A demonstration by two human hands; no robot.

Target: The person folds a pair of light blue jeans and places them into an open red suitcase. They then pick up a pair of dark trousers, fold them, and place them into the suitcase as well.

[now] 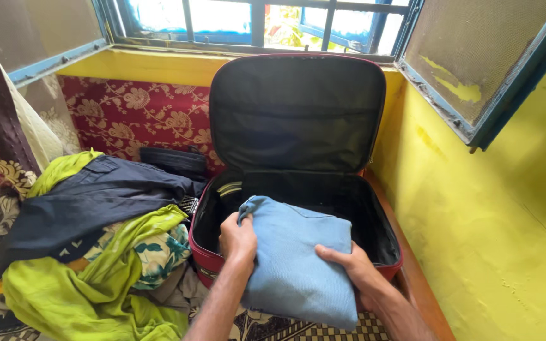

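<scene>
Both hands, the left hand (237,239) and right hand (349,268), hold a folded blue shirt (295,259) over the nearly empty red suitcase (298,189), while a pile of clothes (96,240) waits beside it.

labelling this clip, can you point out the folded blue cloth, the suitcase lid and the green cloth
folded blue cloth (298,259), head view, middle of its top face between the hands
suitcase lid (295,113), head view, centre of the dark inner lining
green cloth (96,290), head view, on the crumpled lower part of the pile
</scene>
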